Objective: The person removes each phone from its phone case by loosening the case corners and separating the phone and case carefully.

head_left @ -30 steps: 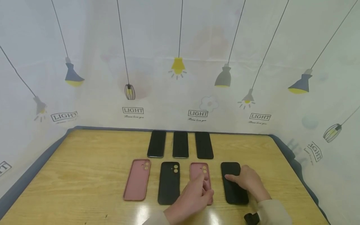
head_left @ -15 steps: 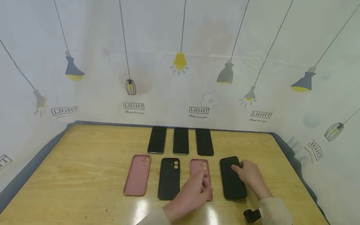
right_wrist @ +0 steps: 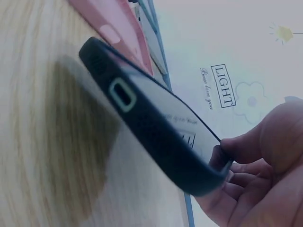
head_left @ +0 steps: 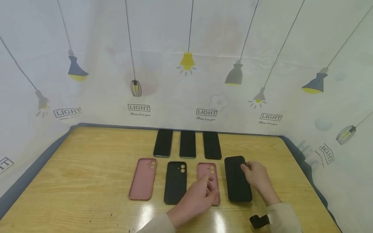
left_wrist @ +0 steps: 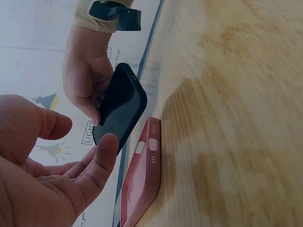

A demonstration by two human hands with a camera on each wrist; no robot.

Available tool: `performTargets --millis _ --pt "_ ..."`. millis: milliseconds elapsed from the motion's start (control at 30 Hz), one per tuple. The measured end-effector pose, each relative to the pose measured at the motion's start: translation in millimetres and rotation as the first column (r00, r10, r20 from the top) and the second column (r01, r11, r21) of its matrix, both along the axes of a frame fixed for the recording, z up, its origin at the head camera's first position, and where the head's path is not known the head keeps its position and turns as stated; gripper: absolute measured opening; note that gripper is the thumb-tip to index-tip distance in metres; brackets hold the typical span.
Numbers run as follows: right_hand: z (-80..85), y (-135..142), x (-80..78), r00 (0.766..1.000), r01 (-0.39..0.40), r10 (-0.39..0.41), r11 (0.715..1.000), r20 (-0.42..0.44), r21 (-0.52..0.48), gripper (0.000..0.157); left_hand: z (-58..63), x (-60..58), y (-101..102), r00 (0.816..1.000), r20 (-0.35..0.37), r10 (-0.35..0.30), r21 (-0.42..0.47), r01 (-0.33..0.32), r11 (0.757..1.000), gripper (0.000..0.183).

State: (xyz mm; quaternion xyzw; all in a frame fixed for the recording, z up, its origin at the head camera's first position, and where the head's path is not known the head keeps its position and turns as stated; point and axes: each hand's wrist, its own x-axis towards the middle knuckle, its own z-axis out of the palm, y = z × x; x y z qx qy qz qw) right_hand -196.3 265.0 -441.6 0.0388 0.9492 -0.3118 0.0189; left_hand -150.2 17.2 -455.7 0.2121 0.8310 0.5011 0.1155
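My right hand [head_left: 257, 176] pinches the right long edge of a smartphone in a black case [head_left: 237, 179], thumb over the glossy screen. In the right wrist view the cased phone [right_wrist: 156, 127] is tilted, screen up, raised above the wood with a shadow under it; its charging-port cutout faces the camera. My left hand [head_left: 195, 199] hangs over the right-hand pink phone case [head_left: 207, 168], fingers loosely bent and holding nothing. In the left wrist view its fingertips overlap the black-cased phone's near end, while the pink case [left_wrist: 144, 175] lies on the table below.
Left of the hands lie another pink phone case [head_left: 142, 179] and a black phone case [head_left: 175, 181], both inside up. Three bare phones [head_left: 163, 142] lie in a row at the table's back edge. A printed cloth [head_left: 175, 90] hangs behind the wooden table [head_left: 73, 174].
My right hand has raised the black-cased phone off the table and shifted it slightly left, its thumb drawing back toward the edge. My left hand has hardly moved. The head view has tilted slightly.
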Motion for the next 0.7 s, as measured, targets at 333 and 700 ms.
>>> performTargets --millis 333,700 --pt "11.4 -16.2 -1.0 0.993 0.056 -0.078 0.974 -0.093 -0.219 0.036 3.9 -1.2 -6.2 1.000 -0.016 0.000 0.002 0.001 1.000 0.032" --pt "15.5 -40.6 7.2 0.989 0.094 -0.132 0.911 -0.067 -0.400 0.028 -0.3 -2.0 -6.0 0.999 0.045 0.031 -0.012 -0.030 0.999 0.032"
